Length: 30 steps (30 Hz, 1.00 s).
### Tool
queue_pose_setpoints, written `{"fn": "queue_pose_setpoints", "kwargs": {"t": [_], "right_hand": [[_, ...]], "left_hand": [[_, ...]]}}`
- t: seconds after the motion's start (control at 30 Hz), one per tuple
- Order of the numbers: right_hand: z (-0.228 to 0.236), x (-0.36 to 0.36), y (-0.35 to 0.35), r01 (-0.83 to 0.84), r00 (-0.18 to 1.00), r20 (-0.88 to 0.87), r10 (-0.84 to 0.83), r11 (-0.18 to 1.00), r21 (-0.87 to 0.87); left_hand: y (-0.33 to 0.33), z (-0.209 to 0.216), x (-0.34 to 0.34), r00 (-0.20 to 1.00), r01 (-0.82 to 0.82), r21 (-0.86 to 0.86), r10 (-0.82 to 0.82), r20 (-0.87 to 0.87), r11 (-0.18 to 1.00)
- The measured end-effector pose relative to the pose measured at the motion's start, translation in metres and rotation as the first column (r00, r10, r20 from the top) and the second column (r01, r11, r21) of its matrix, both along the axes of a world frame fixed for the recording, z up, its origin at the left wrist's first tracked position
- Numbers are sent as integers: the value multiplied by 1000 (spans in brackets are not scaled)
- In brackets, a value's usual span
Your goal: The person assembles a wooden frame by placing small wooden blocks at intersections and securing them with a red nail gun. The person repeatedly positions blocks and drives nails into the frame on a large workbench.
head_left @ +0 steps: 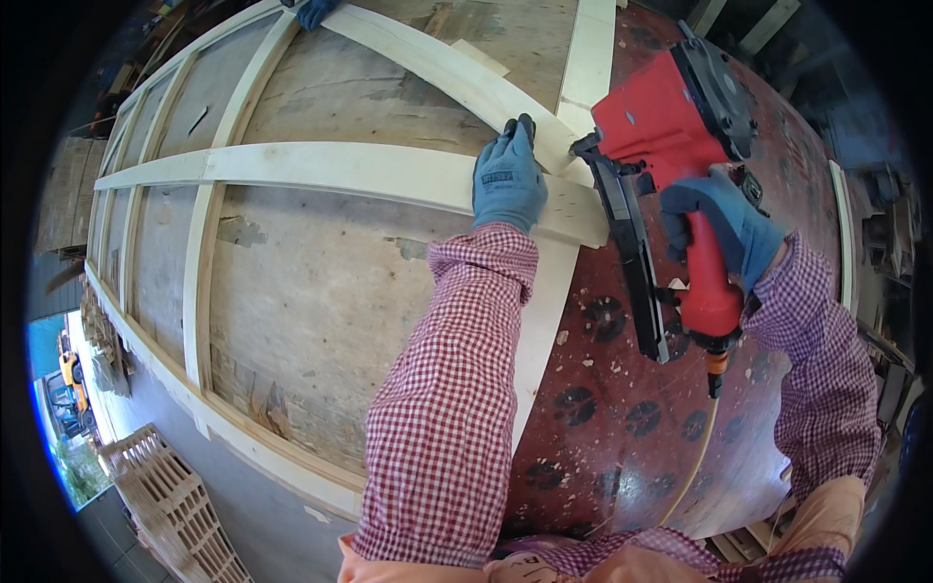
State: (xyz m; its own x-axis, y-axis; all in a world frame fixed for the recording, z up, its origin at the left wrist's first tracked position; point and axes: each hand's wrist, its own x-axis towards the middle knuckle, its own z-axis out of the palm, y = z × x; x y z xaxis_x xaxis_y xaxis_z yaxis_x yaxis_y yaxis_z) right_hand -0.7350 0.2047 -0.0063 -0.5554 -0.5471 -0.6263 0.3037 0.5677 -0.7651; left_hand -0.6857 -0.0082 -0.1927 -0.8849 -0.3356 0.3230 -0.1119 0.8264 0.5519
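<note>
My right hand (727, 219), in a blue glove, is wrapped round the handle of a red and black pneumatic nail gun (656, 117). The gun's nose is beside the joint where two pale wooden slats meet, and its long black magazine slants down toward me. My left hand (509, 180), also gloved, is closed over the wooden slat (360, 170) close to that joint, its fingertips reaching the angled slat (452, 68); its thumb is hidden. Both slats belong to a wooden frame (199, 262) over a worn plywood surface (311, 272).
A yellow air hose (695, 471) runs from the gun across the dark red, stained board (622, 389). Another person's gloved hand (313, 12) rests at the frame's far end. A stack of slatted wood (175, 500) stands at the lower left.
</note>
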Motion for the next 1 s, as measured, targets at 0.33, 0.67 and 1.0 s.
{"fn": "queue_pose_setpoints", "kwargs": {"t": [0.33,0.67,1.0], "right_hand": [[-23,-8,9,167,982,113,-150,974,-155],[-18,-12,5,177,974,157,-162,981,-83],[-9,10,18,-325,896,-353,269,939,-110]], "left_hand": [[3,5,1,1000,1,0,-1,22,1000],[0,2,1,999,-2,-12,2,40,1000],[-1,2,0,1000,9,-22,-9,12,1000]]}}
